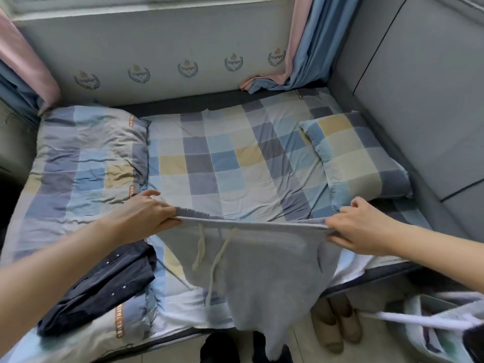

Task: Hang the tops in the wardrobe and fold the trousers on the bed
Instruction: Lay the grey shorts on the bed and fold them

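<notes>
Fingers of both hands are curled around the waistband of a pair of light grey trousers [262, 268], pinching it at either end and stretching it taut above the bed [235, 158]. One end is gripped by the left hand [146, 218], the other by the right hand [358, 226]. These trousers are soft jersey, with two pale drawstrings dangling from the waist and a slanted pocket opening near the right hand. Their legs hang over the near edge of the mattress toward the floor. Checked blue, grey and yellow bedding covers the bed. Folded dark navy trousers [104, 286] lie on it under the left forearm, beside the grey pair. A matching pillow [358, 153] rests at the right.
</notes>
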Tool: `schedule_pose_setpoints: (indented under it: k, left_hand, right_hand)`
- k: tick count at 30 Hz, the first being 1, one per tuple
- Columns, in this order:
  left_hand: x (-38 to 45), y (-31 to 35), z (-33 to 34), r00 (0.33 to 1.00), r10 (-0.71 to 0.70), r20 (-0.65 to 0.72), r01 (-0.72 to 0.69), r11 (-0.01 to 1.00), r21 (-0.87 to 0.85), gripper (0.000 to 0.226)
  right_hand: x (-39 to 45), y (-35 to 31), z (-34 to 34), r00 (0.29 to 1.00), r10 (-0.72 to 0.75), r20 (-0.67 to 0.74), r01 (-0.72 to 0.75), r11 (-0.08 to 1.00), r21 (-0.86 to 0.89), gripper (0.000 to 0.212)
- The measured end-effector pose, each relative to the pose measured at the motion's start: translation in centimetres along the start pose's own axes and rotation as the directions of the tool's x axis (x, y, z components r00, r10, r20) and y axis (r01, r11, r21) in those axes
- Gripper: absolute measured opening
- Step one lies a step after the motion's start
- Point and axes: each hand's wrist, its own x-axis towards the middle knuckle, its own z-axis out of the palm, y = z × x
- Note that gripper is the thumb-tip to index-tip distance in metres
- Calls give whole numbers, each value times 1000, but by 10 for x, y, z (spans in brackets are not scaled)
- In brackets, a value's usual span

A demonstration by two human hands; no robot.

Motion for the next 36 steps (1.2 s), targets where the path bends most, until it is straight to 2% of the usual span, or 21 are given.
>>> schedule_pose_setpoints:
  k: [3,6,8,9,11,13,14,15,16,18,20,21,23,24,25,27,29,31,32,34,36]
  left_hand:
    - [14,8,4,998,-68,-4,68,993,96,48]
    - [24,23,9,973,-138,187,100,975,196,23]
    - [28,37,10,943,-108,315,39,975,217,10]
    - [29,46,11,930,-71,360,-8,977,214,12]
    - [28,59,12,901,36,432,-148,962,228,15]
    - [30,74,14,786,59,616,-217,959,185,23]
    - [32,79,12,700,37,713,-213,964,160,27]
    - [32,84,13,657,44,753,-206,971,123,28]
    - [32,86,16,682,77,727,-223,969,107,26]
    - [31,84,20,809,93,580,-254,946,202,27]
    - [28,73,29,895,-45,444,-98,951,292,50]
    - [27,68,29,899,-122,420,-24,945,326,51]
    - [30,58,21,844,-266,466,84,923,375,38]
    - [29,51,18,823,-308,476,120,915,385,33]
    - [29,46,12,836,-316,448,134,910,392,28]
    - [26,36,1,932,-222,285,120,935,333,20]
    - [25,30,-8,975,-103,199,51,967,251,21]
    - [23,28,-13,994,0,110,-22,979,201,17]
    - [24,28,-15,997,-14,82,0,985,170,18]
    - [21,26,-12,987,-143,74,139,989,58,23]
    - [20,21,-10,945,-310,101,320,941,-105,22]
  right_hand:
    - [-6,24,6,991,-94,-96,90,995,-42,33]
    - [-8,42,13,965,-207,-163,202,978,-47,31]
    - [-7,45,17,955,-254,-155,244,967,-78,7]
    - [-8,46,16,960,-257,-112,250,966,-72,15]
    - [-6,49,20,959,-278,-50,278,961,-7,55]
    - [-5,49,19,954,-299,-17,300,953,37,68]
    - [-2,49,21,935,-339,-107,342,939,17,67]
    - [-2,47,21,920,-362,-149,365,931,-10,65]
    - [-1,47,22,906,-382,-184,384,923,-26,63]
    - [-2,46,24,877,-422,-231,437,899,18,53]
    - [-4,48,17,869,-417,-267,444,895,47,33]
    - [-6,52,12,872,-406,-275,438,897,63,22]
    - [-9,61,5,891,-344,-295,385,918,91,5]
    - [-8,67,5,898,-310,-311,349,934,79,4]
    - [-7,72,7,907,-271,-323,303,951,53,12]
    - [1,83,18,904,-203,-376,208,978,-30,37]
    - [9,89,28,878,-149,-455,121,989,-89,57]
    - [15,95,36,840,-97,-534,36,992,-123,59]
    - [17,99,37,828,-76,-556,2,991,-134,54]
    - [20,100,35,822,-38,-568,-47,990,-133,46]
    - [21,100,32,835,40,-549,-101,992,-82,44]
